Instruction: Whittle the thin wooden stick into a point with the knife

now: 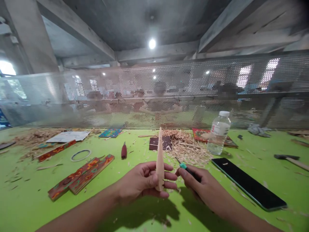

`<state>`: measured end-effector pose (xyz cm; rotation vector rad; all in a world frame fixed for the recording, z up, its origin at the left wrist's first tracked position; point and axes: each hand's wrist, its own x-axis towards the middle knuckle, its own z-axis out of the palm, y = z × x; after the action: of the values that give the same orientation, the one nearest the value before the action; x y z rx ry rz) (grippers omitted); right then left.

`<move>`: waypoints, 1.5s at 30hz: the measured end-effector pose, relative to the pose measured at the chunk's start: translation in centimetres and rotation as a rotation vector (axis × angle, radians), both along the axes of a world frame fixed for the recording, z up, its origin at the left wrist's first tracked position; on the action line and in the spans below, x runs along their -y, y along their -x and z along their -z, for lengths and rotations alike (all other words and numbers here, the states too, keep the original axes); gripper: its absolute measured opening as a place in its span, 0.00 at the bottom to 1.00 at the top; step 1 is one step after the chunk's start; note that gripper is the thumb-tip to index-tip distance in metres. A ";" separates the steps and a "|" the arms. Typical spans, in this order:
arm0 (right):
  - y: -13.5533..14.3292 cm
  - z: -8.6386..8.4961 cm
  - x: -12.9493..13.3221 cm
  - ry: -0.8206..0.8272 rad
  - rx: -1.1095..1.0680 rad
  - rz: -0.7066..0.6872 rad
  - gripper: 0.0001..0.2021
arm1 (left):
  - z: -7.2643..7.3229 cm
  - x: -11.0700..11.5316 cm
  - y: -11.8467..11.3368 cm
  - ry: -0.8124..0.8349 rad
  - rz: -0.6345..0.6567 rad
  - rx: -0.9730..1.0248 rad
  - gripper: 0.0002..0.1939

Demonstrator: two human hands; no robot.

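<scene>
Held upright above the green table is a pale, pointed piece of carved wood (160, 161), wide at the bottom and narrow at the tip. My left hand (145, 180) grips its lower part between thumb and fingers. Just to the right, my right hand (201, 182) is wrapped round a carving knife (190, 171) with a dark handle and a teal band. Its thin blade points up and left, close to the wood but apart from it. My right palm hides most of the handle.
Wood shavings (190, 149) heap behind my hands. A water bottle (219, 133), a phone (248, 183) and a hammer (289, 158) are on the right. Leftward lie painted wood strips (91, 175), a tape ring (81, 155) and a red-handled knife (124, 151). A perforated screen (135, 106) borders the back.
</scene>
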<state>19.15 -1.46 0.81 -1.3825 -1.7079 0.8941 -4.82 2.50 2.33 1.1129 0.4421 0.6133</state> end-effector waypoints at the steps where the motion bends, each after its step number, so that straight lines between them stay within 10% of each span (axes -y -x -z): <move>1: 0.0 0.0 0.0 -0.015 -0.003 0.000 0.23 | 0.0 0.0 0.0 0.001 0.000 -0.001 0.26; 15: -0.8 -1.0 1.0 -0.327 0.288 -0.124 0.17 | 0.8 0.6 -0.9 -0.135 0.073 -0.089 0.25; 25: -0.5 -0.6 1.0 -0.380 0.498 -0.289 0.13 | 2.0 2.0 -2.2 -0.294 -0.106 -0.251 0.32; 40: -1.4 -0.3 0.0 -0.556 0.633 0.075 0.26 | 3.0 2.7 -3.3 -0.274 -0.336 -0.390 0.29; 45: -1.9 -0.5 -0.2 -0.524 0.580 -0.141 0.19 | 2.8 2.6 -3.2 -0.218 -0.230 -0.316 0.31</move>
<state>21.06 -1.23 1.34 -1.2263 -2.2830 0.0677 -1.65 -0.14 -0.47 1.3864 0.7976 0.7006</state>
